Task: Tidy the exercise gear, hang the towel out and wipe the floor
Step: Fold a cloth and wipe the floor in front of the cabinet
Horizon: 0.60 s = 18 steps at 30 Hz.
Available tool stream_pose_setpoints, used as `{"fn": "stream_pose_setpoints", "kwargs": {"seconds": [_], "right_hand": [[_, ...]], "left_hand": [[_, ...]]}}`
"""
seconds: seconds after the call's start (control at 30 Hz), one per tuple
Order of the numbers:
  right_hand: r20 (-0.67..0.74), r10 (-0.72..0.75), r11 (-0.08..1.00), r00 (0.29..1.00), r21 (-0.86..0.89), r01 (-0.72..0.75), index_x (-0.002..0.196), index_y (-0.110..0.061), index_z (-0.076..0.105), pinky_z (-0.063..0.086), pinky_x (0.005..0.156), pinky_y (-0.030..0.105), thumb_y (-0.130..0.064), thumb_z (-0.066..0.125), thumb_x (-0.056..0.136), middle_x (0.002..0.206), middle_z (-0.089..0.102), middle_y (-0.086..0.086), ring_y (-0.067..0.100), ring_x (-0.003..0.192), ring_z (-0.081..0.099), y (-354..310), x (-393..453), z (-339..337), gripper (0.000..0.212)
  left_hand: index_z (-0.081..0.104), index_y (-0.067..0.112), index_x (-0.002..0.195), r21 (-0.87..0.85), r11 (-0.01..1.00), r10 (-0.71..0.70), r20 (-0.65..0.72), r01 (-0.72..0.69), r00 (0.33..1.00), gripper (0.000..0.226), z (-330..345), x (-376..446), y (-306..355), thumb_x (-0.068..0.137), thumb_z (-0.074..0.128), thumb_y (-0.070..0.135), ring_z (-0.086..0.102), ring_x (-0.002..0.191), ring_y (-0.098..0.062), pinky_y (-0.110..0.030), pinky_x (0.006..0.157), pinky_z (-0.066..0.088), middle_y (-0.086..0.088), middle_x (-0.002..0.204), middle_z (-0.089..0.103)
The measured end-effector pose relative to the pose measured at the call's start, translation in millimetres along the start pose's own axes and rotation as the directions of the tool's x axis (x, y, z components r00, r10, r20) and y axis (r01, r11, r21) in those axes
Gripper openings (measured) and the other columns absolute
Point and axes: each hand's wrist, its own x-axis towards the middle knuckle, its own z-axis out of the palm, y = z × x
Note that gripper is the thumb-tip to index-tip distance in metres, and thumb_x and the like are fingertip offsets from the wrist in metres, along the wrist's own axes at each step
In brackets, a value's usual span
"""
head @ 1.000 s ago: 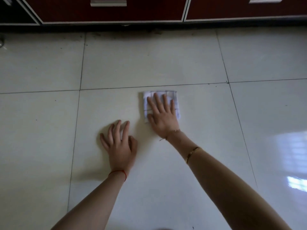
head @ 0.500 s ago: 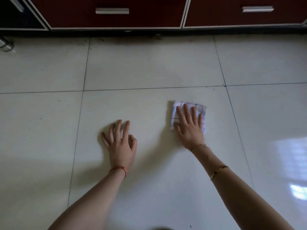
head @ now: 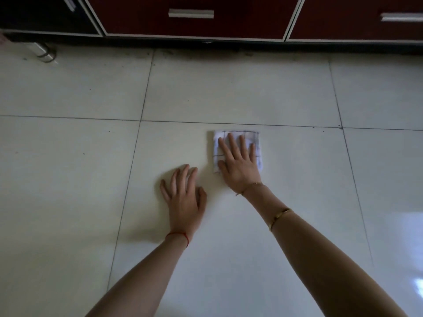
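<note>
Tiled floor (head: 229, 92); right hand (head: 240, 165) flat, fingers straight, pressing folded cloth (head: 257, 154), long axis toward cabinets (head: 194, 26); left hand (head: 183, 197) splayed on tile, holding nothing.

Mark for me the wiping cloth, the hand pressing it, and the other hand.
cloth (head: 256, 143), head view, bare right edge past the fingers.
right hand (head: 239, 165), head view, back of the hand, flat on the cloth.
left hand (head: 184, 202), head view, back of the hand, resting on the floor tile.

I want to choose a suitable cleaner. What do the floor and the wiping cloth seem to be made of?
The floor: probably glazed ceramic tile, pale and glossy; grout lines and a window reflection show. The cloth: apparently soft woven fabric, white with thin dark grid lines, folded flat under the right hand.
</note>
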Motion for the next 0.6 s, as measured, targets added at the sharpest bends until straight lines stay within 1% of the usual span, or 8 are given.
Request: {"fn": "stream_pose_setpoints", "kwargs": {"seconds": [0.03,0.1,0.17,0.23,0.33,0.43,0.5,0.6], "right_hand": [[0.009,-0.041,0.999,0.999,-0.003,0.041,0.154,-0.026,0.009,-0.01,0.118,0.051,-0.048,0.009,0.09,0.162,-0.001,0.002,0.03,0.148,-0.01,-8,-6,6,0.068],[0.013,-0.119,0.993,0.993,-0.015,0.119,0.154,-0.027,0.011,-0.007,0.119,0.052,-0.045,0.015,0.093,0.162,0.001,0.002,0.03,0.148,-0.01,-19,-23,16,0.063],[-0.001,-0.178,0.983,0.984,-0.034,0.178,0.154,-0.027,0.011,-0.004,0.119,0.052,-0.042,0.022,0.098,0.162,0.003,0.001,0.029,0.148,-0.009,-19,-40,25,0.059],[-0.027,-0.202,0.978,0.979,-0.048,0.201,0.154,-0.028,0.011,-0.001,0.119,0.052,-0.041,0.026,0.099,0.162,0.004,0.001,0.028,0.148,-0.008,-11,-53,27,0.058],[-0.05,-0.154,0.988,0.987,-0.029,0.153,0.153,-0.027,0.013,0.001,0.119,0.052,-0.044,0.024,0.098,0.162,0.004,0.001,0.028,0.149,-0.007,3,-56,20,0.058],[-0.04,-0.041,0.999,0.998,-0.005,0.041,0.154,-0.03,0.008,-0.004,0.119,0.051,-0.048,0.017,0.094,0.162,-0.001,-0.001,0.026,0.148,-0.011,13,-35,10,0.062],[-0.029,0.021,1.0,0.999,-0.001,-0.021,0.153,-0.032,0.004,-0.009,0.119,0.049,-0.049,0.016,0.093,0.162,-0.004,-0.001,0.026,0.148,-0.013,13,-9,3,0.064],[-0.019,0.059,0.998,0.998,-0.006,-0.059,0.154,-0.03,0.003,-0.011,0.118,0.049,-0.046,0.022,0.096,0.162,-0.005,0.001,0.028,0.148,-0.012,1,32,-3,0.063]], "left_hand": [[0.049,0.02,0.138,-0.014,1.0,0.002,-0.007,-0.002,1.0,0.048,-2,0,-3,0.09,0.045,0.025,0.039,0.137,-0.027,-0.056,0.115,0.02,-0.004,0.148,0.043],[0.054,0.018,0.134,-0.031,0.999,0.015,-0.022,-0.016,1.0,0.046,-8,0,-14,0.089,0.044,0.021,0.044,0.13,-0.03,-0.05,0.109,0.031,-0.006,0.143,0.048],[0.054,0.018,0.134,0.0,1.0,0.018,-0.018,-0.018,1.0,0.046,-18,-2,-32,0.089,0.043,0.02,0.046,0.125,-0.03,-0.044,0.105,0.034,-0.006,0.14,0.049],[0.051,0.02,0.136,0.055,0.998,-0.012,-0.021,0.013,1.0,0.048,-27,-5,-54,0.09,0.043,0.023,0.045,0.124,-0.03,-0.045,0.105,0.033,-0.005,0.142,0.048],[0.047,0.021,0.142,0.116,0.989,-0.087,-0.027,0.09,0.996,0.051,-32,-12,-82,0.091,0.043,0.028,0.039,0.133,-0.033,-0.053,0.113,0.024,-0.006,0.147,0.043],[0.041,0.022,0.146,0.123,0.986,-0.116,0.007,0.114,0.993,0.055,-32,-17,-90,0.093,0.04,0.031,0.032,0.14,-0.033,-0.059,0.117,0.015,-0.006,0.153,0.038],[0.04,0.022,0.147,0.099,0.988,-0.121,0.02,0.119,0.992,0.055,-31,-16,-90,0.093,0.038,0.031,0.03,0.141,-0.033,-0.06,0.117,0.013,-0.005,0.154,0.036],[0.04,0.025,0.147,0.092,0.987,-0.133,0.028,0.13,0.991,0.056,-31,-15,-92,0.092,0.037,0.032,0.028,0.142,-0.031,-0.06,0.117,0.012,-0.003,0.155,0.035]]}}
